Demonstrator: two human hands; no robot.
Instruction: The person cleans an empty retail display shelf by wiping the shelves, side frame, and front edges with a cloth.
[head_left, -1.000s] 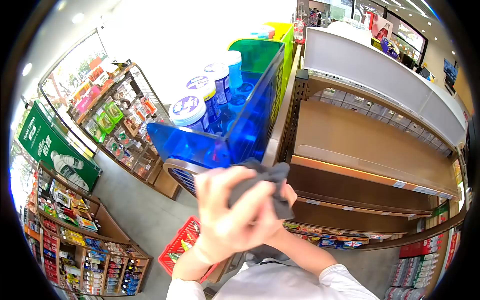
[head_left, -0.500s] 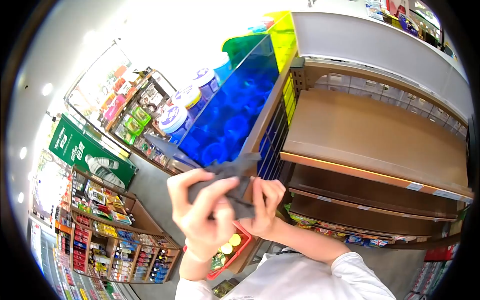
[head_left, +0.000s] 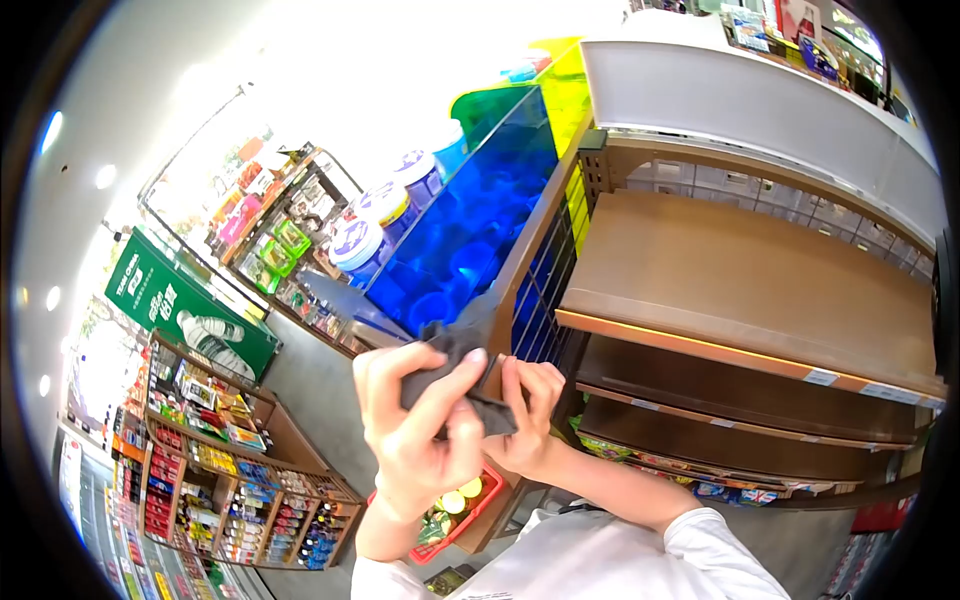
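My left hand [head_left: 415, 430] is closed around a crumpled dark grey cloth [head_left: 450, 365], which bunches up between thumb and fingers. The cloth lies against the near end of the brown shelf frame [head_left: 520, 290]. Close on its right, my right hand [head_left: 525, 405] has its fingers curled at the cloth's edge and the frame post; exactly what it pinches is hidden. Beyond the hands, a translucent blue bin [head_left: 480, 225] stands beside the frame, with round shapes showing through it.
Brown shelves [head_left: 740, 260] extend to the right. Below the hands is a red basket [head_left: 495, 490] holding goods with yellow lids. Lidded tubs [head_left: 360, 245] line the bin's left side. A stocked display rack [head_left: 240, 490] and a green sign [head_left: 190, 310] stand at left.
Both hands stay together at the frame's end. My left hand and the cloth have shifted slightly to the right, nearer my right hand. The whole view has tilted a little.
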